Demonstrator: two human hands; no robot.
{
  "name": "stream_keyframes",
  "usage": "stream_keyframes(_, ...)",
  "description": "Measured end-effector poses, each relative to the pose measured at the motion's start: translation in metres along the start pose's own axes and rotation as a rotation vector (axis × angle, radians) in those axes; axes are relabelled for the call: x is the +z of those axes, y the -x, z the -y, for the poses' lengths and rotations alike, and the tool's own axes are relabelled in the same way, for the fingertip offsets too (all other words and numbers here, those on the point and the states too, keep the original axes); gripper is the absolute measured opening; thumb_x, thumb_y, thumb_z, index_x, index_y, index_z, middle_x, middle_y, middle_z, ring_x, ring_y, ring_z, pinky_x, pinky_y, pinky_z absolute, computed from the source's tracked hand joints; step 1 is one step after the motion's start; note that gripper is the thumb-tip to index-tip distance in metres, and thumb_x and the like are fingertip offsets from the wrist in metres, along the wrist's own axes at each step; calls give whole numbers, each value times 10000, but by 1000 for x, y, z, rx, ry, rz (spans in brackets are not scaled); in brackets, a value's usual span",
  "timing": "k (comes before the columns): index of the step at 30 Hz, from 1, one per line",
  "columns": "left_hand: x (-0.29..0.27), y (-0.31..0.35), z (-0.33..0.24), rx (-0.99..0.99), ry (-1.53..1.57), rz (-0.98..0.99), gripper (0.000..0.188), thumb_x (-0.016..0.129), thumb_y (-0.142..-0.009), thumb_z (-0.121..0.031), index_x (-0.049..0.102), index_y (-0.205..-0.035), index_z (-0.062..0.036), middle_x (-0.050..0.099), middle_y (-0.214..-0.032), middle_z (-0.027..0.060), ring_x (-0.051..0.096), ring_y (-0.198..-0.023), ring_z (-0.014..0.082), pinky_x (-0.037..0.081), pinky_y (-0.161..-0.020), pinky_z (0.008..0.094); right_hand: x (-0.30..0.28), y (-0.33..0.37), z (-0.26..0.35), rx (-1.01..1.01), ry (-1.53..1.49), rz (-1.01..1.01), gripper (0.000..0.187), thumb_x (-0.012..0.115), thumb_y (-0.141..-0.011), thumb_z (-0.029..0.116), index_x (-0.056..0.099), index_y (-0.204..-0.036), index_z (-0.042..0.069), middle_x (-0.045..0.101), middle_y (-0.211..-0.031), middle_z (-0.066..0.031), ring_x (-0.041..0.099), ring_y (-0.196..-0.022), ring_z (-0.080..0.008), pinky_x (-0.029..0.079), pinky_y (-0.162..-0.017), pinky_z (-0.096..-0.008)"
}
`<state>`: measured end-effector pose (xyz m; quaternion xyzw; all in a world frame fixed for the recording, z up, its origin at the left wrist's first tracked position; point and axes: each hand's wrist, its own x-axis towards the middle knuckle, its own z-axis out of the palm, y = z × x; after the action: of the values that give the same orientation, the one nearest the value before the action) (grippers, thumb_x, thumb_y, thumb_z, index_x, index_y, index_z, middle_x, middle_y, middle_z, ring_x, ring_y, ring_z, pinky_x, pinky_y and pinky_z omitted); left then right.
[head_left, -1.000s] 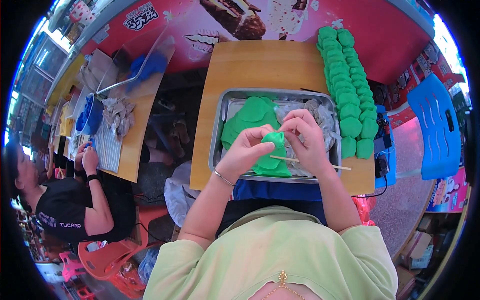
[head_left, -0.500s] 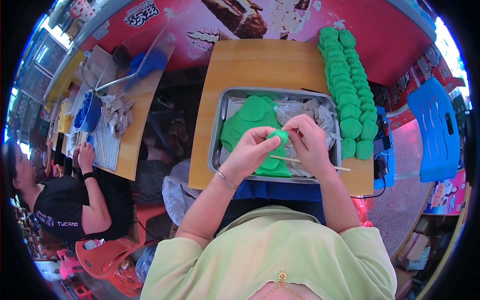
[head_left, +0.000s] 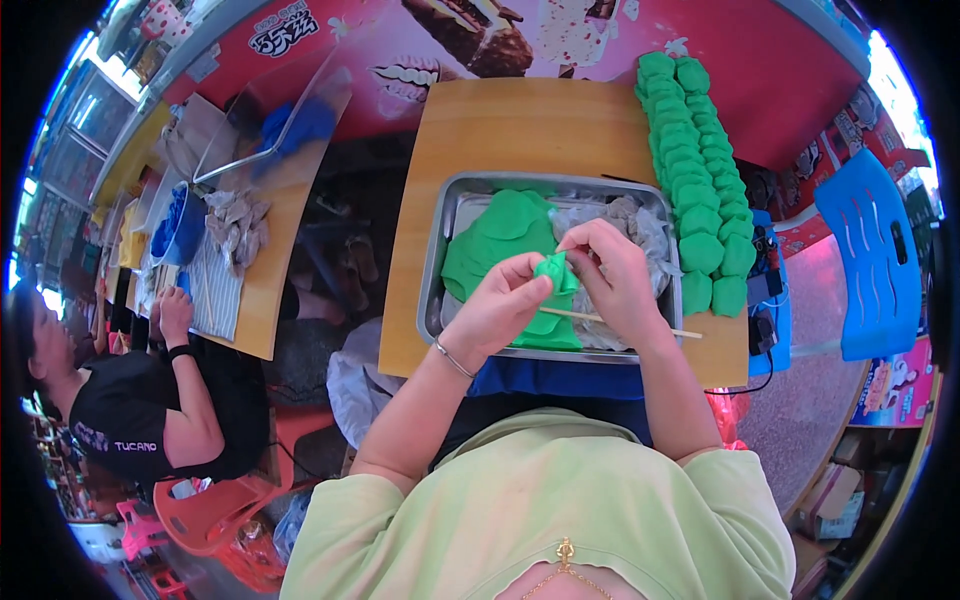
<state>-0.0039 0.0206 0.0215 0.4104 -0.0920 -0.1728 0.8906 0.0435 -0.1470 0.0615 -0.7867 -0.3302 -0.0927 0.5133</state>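
Over a metal tray (head_left: 430,300), both hands work on a small folded green piece (head_left: 553,268), soft and thin like a sheet. My left hand (head_left: 505,300) pinches it between thumb and fingers. The fingertips of my right hand (head_left: 612,270) are closed at its upper right edge. Beneath my right hand runs a thin wooden stick (head_left: 687,333), its right end past the tray's rim; whether the hand touches it is hidden. Flat green sheets (head_left: 505,225) lie overlapping in the tray's left part. Crumpled clear plastic (head_left: 655,235) fills its right part.
Two long rows of rounded green pieces (head_left: 695,180) line the right edge of the wooden table (head_left: 520,120). A blue chair (head_left: 870,260) stands to the right. At the left, another person (head_left: 150,400) sits by a second table (head_left: 265,290) with a blue basket (head_left: 180,225).
The green piece has become more compact and turned in my left fingers. My right hand has shifted slightly, still at its edge. The stick has stayed almost in place.
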Motion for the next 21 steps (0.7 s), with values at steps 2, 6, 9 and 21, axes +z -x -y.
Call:
stream_keyframes(2,-2,-3,10,92,188,-55,124,601,-895,-154,599,-986,-69,599,-887,-21,533,-835,63,400,-789,220,3,1,-2,73,-101,41,106,594,-807,-12,563,-903,19,564,-827,-103,579,-721,-257,464,-623,-311)
stream_keyframes(6,-2,-4,16,102,206,-23,181,578,-904,-188,591,-1056,-92,621,-1069,26,530,-1066,131,378,-979,382,0,2,-6,66,-76,60,95,592,-816,-1,563,-904,17,565,-830,-105,580,-716,-245,466,-621,-305)
stream_keyframes(9,1,-4,21,61,255,-68,174,569,-910,-199,591,-1059,-112,622,-1071,28,532,-1069,137,370,-997,388,-1,4,-7,118,-109,77,91,588,-823,3,564,-910,15,571,-826,-103,582,-710,-219,466,-617,-293)
stream_keyframes(21,8,-1,22,162,201,-275,25,631,-870,-105,609,-880,-100,630,-885,-22,558,-847,54,424,-765,204,-1,18,-8,329,-408,152,74,593,-853,29,551,-910,9,564,-830,0,538,-766,-79,447,-708,-213)
